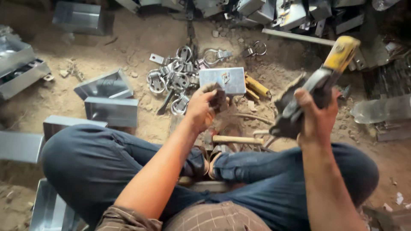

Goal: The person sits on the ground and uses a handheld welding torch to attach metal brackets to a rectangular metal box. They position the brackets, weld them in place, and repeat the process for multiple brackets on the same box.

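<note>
Head view. A person sits cross-legged on a dirt floor, legs in blue jeans, seen from above.

The left hand is clenched around a small dark metal piece, held just in front of the knees and directly below a flat rectangular metal plate lying on the floor. What kind of piece it is cannot be told; it is partly hidden by the fingers.

The right hand is closed round the body of a hand tool with a yellow grip end pointing up and away, and a dark, blurred head at its lower left. The tool is raised clear of the floor, well apart from the left hand.

Between the two hands, on the floor near the feet, lies a hammer with a pale wooden handle. Beyond the left hand sits a heap of metal rings and clips; a yellow-handled tool lies just beside the plate.

To the left are folded sheet-metal boxes, some upright, some tilted. More sheet-metal parts are stacked along the top edge, and a clear plastic bottle lies at the right.
</note>
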